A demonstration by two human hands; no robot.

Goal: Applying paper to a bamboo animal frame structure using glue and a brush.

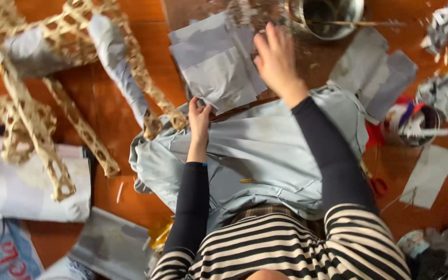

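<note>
Paper covers most of what lies under the hands: a large rounded form [265, 155] papered in pale grey sheets sits in the person's lap area, on an orange-brown floor [125, 119]. The left hand [199, 120] rests at the form's upper edge, fingers curled and pinching the rim of the grey covering there. The right hand [276, 62] reaches farther out, fingers spread and loose, palm down over a stack of loose grey paper sheets [216, 65] just beyond the form; whether it presses the sheets or hovers above them cannot be told, as the hand is blurred. Both arms wear dark sleeves with striped fabric at the shoulders. Beyond the right hand stands a metal bowl [333, 18] with a thin stick across its rim. To the left sprawls a woven bamboo frame [42, 124], partly wrapped in the same grey paper. More grey sheets [374, 72] lie to the right, near a small round container [416, 124] holding brushes or tools, and another single sheet [429, 176] lies below it.
</note>
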